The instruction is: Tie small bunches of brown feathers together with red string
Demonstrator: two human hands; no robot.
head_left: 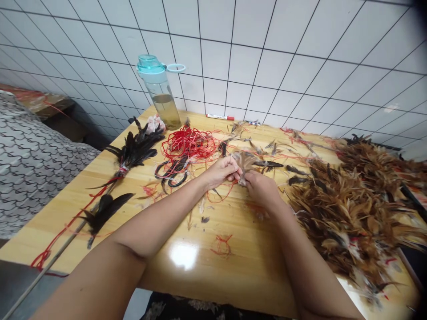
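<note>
Over the middle of the table, both my hands meet at a small bunch of brown feathers (pixel 246 161). My left hand (pixel 223 172) pinches the bunch near its base from the left, fingers curled. From the right, my right hand (pixel 263 189) is closed on the same base; its fingertips are partly hidden. Thin red string shows by my left fingers and loops on the wood below. Just left of my hands lie a tangled heap of red string (pixel 190 143) and black-handled scissors (pixel 171 172).
A large pile of brown feathers (pixel 350 209) covers the table's right side. On the left, a stick (pixel 66 244) bears black feathers (pixel 136 149) tied at one end. A water bottle (pixel 163 95) and a red marker (pixel 220 117) are near the tiled wall (pixel 247 58).
</note>
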